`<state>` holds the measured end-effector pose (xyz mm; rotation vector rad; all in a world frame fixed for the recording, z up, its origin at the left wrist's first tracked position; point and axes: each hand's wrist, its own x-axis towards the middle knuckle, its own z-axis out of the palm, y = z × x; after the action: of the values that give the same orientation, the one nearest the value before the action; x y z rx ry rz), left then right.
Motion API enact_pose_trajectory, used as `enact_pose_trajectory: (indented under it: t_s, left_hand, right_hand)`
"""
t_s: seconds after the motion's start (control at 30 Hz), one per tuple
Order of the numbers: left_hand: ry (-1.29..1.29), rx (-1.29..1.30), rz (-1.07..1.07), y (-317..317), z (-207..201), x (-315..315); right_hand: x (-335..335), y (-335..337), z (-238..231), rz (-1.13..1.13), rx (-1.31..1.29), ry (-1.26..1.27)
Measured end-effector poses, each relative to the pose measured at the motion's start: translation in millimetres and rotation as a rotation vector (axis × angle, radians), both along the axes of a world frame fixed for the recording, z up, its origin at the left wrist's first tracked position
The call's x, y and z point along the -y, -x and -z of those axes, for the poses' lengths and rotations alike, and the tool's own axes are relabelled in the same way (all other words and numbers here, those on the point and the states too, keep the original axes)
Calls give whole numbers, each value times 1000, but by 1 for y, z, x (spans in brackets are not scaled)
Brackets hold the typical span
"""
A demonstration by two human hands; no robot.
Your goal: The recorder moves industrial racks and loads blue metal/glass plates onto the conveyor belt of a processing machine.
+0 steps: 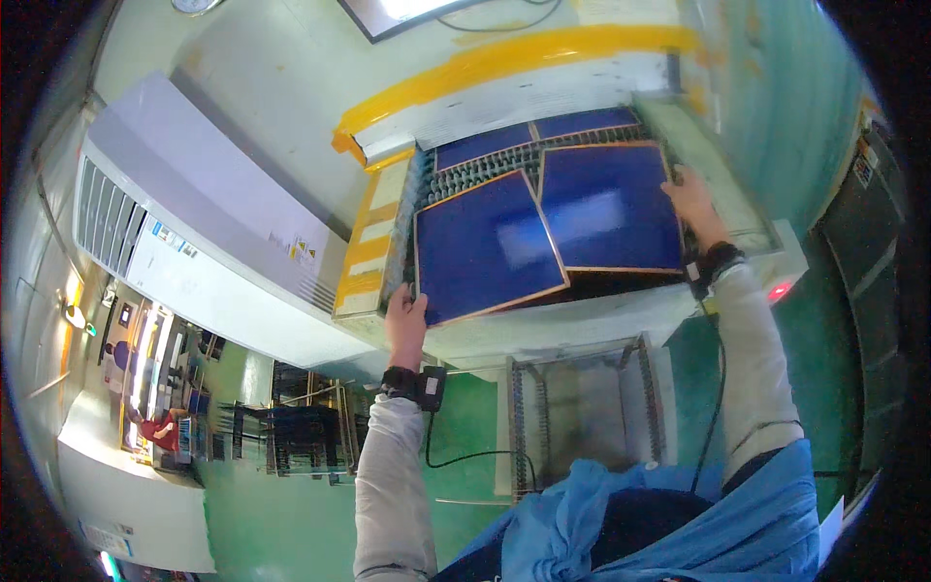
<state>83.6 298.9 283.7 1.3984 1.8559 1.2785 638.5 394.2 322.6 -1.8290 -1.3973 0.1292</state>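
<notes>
Two flat, glossy blue panels with thin copper-coloured borders lie side by side on a roller conveyor [477, 175]. The left blue panel [475, 247] is tilted, and its near left corner is pinched in my left hand [405, 328]. On the right edge of the right blue panel [606, 199] my right hand [695, 206] is closed, fingers at the border. The two panels meet or slightly overlap along their inner edges; which one is on top I cannot tell. Their near edges extend past the rollers. Both of my wrists wear dark bands with cabled boxes.
Two more blue panels [485, 147] lie farther back on the rollers, beneath a white hood with yellow tape [524, 58]. Left stands a tall white air-conditioner-like cabinet [213, 213]. Below the conveyor is a slotted metal rack [587, 412]. Black racks [301, 422] stand at lower left; people work beyond.
</notes>
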Motion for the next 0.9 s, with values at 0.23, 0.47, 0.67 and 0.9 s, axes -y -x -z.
enact_pose_trajectory:
  t_s: [0.23, 0.47, 0.67, 0.9]
  left_hand:
    - [-50, -466, 228, -62, 15, -8]
    - [76, -720, 219, -86, 12, -25]
    - [178, -766, 233, -86, 1, -54]
    - [167, -749, 295, -92, -3, -82]
  right_hand:
    - [42, 73, 29, -260, 217, -171]
    - [57, 90, 47, -402, 386, 101]
    - [28, 45, 42, -314, 428, 188]
    - [8, 30, 45, -342, 375, 234]
